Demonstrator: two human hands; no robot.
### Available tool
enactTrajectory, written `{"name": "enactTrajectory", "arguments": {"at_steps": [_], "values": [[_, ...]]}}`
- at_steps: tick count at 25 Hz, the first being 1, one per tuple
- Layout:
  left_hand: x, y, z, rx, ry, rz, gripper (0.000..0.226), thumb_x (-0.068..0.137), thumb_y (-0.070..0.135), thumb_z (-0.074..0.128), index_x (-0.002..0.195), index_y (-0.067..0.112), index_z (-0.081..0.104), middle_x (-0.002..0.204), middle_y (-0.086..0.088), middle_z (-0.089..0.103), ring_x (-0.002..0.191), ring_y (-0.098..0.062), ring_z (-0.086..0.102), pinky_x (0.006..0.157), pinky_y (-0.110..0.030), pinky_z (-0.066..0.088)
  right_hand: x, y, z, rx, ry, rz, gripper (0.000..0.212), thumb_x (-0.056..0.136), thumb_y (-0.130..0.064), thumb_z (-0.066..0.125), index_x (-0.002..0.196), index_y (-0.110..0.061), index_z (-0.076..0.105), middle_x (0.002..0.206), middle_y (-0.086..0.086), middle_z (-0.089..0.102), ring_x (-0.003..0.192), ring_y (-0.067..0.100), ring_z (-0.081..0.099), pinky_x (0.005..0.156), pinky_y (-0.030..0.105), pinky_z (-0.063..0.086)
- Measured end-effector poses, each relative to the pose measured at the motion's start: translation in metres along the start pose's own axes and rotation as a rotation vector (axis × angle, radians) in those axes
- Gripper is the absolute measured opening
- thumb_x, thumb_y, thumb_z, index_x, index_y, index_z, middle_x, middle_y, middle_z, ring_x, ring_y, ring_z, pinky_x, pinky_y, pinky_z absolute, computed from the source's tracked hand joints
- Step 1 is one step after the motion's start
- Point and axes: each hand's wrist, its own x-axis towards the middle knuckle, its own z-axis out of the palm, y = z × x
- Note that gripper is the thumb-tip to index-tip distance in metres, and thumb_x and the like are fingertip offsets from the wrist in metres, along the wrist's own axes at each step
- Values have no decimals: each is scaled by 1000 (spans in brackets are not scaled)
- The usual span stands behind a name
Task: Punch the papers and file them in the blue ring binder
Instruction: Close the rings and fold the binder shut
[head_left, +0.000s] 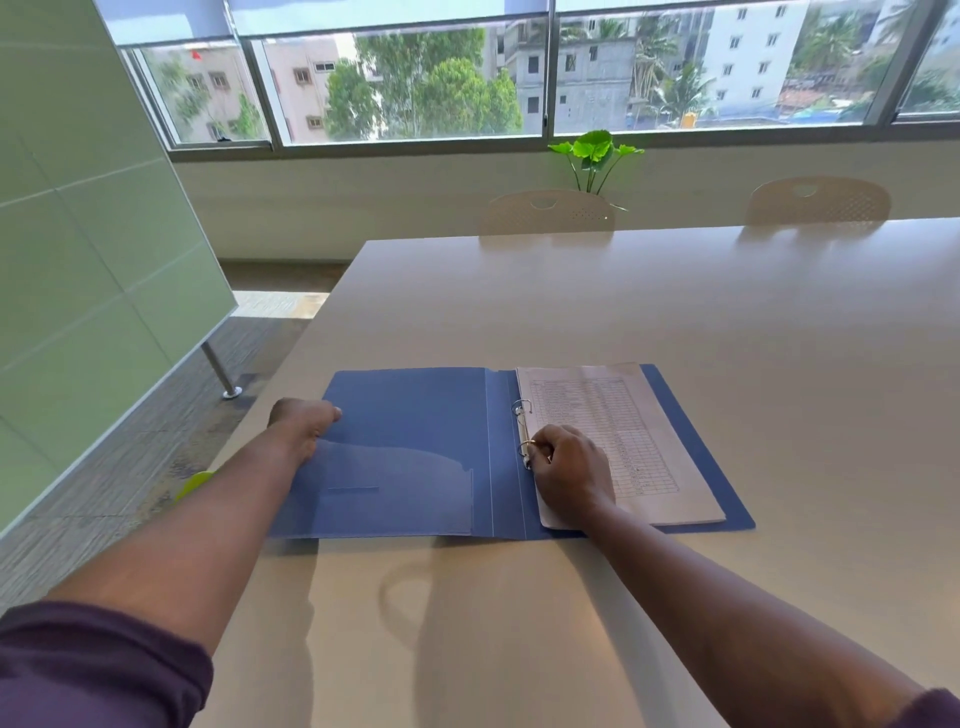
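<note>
The blue ring binder (415, 447) lies open and flat on the table. A stack of printed papers (618, 436) with tables rests on its right half, threaded on the two metal rings (522, 408). My left hand (301, 423) grips the outer left edge of the open front cover. My right hand (566, 467) lies on the papers with its fingers closed around the nearer ring. No hole punch is in view.
The pale table (675, 312) stretches far and right. Its left edge runs close to the binder. Two cream chairs (545, 213) stand at the far side, with a green plant (595, 156) behind. A green partition (78, 260) stands on the left.
</note>
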Motion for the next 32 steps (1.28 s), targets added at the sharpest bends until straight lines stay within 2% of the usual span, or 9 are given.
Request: {"name": "enactTrajectory", "arguments": {"at_steps": [2, 4, 6, 12, 16, 22, 24, 28, 32], "values": [[0, 10, -7, 63, 20, 57, 31, 83, 4, 75, 110, -9, 67, 106, -12, 63, 91, -28, 62, 77, -31, 44, 0, 0, 0, -6, 5, -6, 15, 96, -31, 60, 86, -21, 66, 93, 0, 67, 85, 24, 59, 77, 36, 41], [-2, 23, -11, 123, 22, 91, 13, 85, 4, 70, 81, -2, 59, 96, -13, 55, 70, -25, 51, 69, -30, 42, 0, 0, 0, -14, 8, -7, 15, 96, -30, 60, 89, -20, 68, 94, 0, 68, 87, 25, 61, 78, 36, 42], [-3, 34, -13, 190, -18, 142, 24, 88, 5, 67, 72, 4, 49, 91, -15, 54, 72, -26, 50, 66, -30, 40, 0, 1, 0, -14, 6, -1, 15, 96, -31, 60, 90, -20, 69, 96, 1, 69, 88, 26, 62, 79, 37, 44], [-12, 70, -37, 379, -161, 307, 9, 85, 1, 58, 92, -3, 62, 94, -23, 65, 80, -36, 65, 65, -34, 50, 2, 1, 0, -12, 12, 3, 16, 96, -32, 60, 92, -21, 70, 98, 0, 70, 90, 25, 63, 82, 38, 47], [-28, 99, -54, 231, -325, 328, 18, 86, -6, 56, 99, 2, 65, 99, -25, 69, 82, -39, 70, 74, -47, 56, 2, 0, 0, 4, 9, 18, 15, 95, -31, 62, 90, -21, 71, 97, 0, 70, 90, 25, 63, 81, 37, 47], [-84, 135, -52, -144, -579, 414, 26, 96, 1, 55, 119, 9, 67, 101, -15, 73, 65, -21, 70, 65, -31, 57, 9, -1, -16, 115, -138, 62, 22, 89, -31, 68, 109, -23, 72, 102, -6, 71, 94, 19, 65, 86, 38, 54], [-108, 144, -43, -246, -661, 421, 17, 101, 20, 60, 115, 15, 69, 104, -12, 75, 67, -19, 72, 63, -30, 58, 9, -6, -31, 163, -142, 22, 39, 89, -29, 69, 127, -20, 66, 117, -5, 67, 102, 17, 64, 93, 40, 53], [-150, 150, -9, -253, -863, 416, 43, 100, 59, 46, 116, 27, 71, 102, 4, 77, 77, -19, 74, 64, -31, 60, 17, -27, -82, 617, -35, 58, 34, 100, -35, 63, 128, -17, 65, 121, 0, 70, 108, 20, 68, 92, 36, 54], [-168, 123, 52, 4, -859, 576, 45, 103, 54, 47, 143, 35, 54, 136, 9, 60, 121, -22, 59, 86, -37, 54, 24, -22, -133, 993, -118, 157, 42, 102, -51, 51, 120, -17, 67, 111, 5, 74, 94, 22, 71, 76, 32, 50]]}}
